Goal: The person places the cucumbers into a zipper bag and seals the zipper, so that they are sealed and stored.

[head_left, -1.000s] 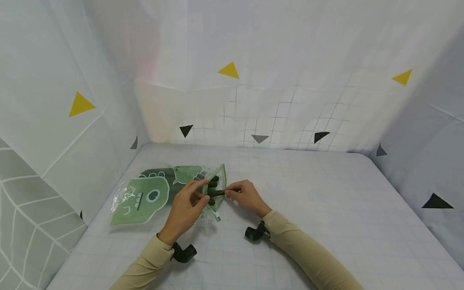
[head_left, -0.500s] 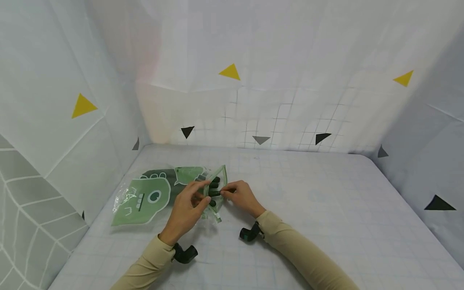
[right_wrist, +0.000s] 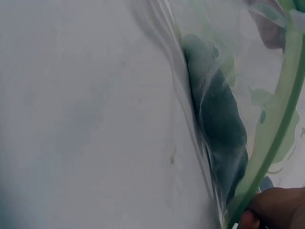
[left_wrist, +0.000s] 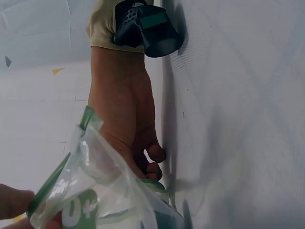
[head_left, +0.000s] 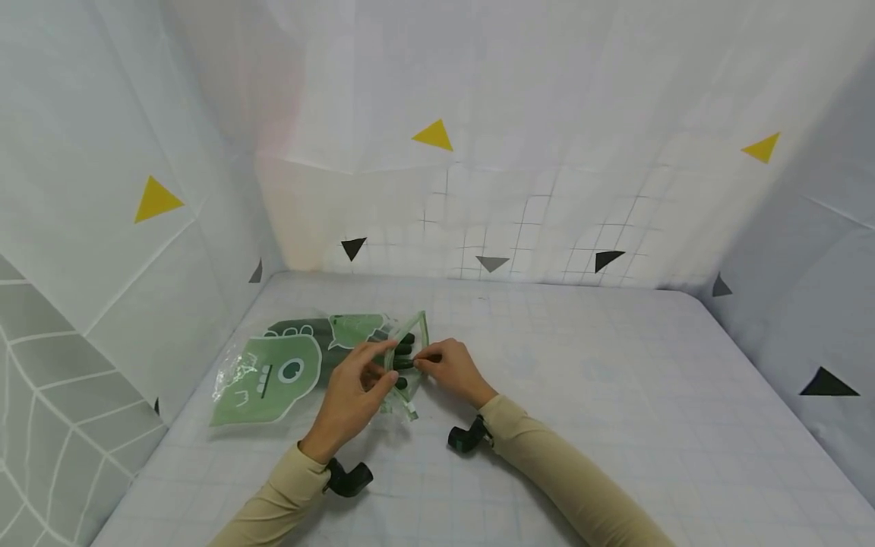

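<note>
A clear zip bag printed with green cartoon creatures lies on its side, its mouth toward the right. My left hand holds the mouth; in the left wrist view a finger and thumb pinch its green edge. Several dark green rounded sticks show in the opening; their exact kind is unclear. My right hand pinches the end of one dark green stick at the mouth. Through the plastic in the right wrist view, a dark green rounded shape is visible beside the zip strip.
A white, faintly gridded table supports the bag, which lies on its left side. White sheets with yellow and black triangles enclose the back and sides. Dark wrist cameras hang below both wrists, close to the tabletop.
My right hand has moved slightly left toward the bag's mouth, and less of the pinched stick shows. The left hand stays on the bag's mouth.
</note>
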A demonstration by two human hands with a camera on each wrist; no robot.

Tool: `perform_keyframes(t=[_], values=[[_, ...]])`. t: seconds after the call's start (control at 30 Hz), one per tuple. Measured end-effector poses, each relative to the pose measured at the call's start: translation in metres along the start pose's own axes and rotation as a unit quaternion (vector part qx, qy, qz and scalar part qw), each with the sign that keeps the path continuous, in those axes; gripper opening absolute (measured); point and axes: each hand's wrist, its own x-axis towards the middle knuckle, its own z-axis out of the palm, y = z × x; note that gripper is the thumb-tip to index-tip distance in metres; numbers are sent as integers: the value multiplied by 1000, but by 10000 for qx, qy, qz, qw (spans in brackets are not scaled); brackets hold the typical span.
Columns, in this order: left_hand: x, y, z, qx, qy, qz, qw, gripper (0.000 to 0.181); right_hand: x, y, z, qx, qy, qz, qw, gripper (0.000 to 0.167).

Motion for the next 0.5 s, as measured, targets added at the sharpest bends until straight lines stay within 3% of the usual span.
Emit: perform_keyframes(t=[0.13,0.23,0.37,0.5], values=[[-1,0,2,-8,-6,-55,10000,49,-2,2,-7,-51,63,128,9999,10],[-1,1,3,-82,-14,-210,9997,53,-2,3,-13,-79,348,165,9992,12],[-2,0,4,4,-90,-367,9993,53,-2,0,-22,-55,729,180,9972,28],[-3,-4,7,332,-279,-195,9989,50,-1,-2,-26,-6,825,92,9966,40]])
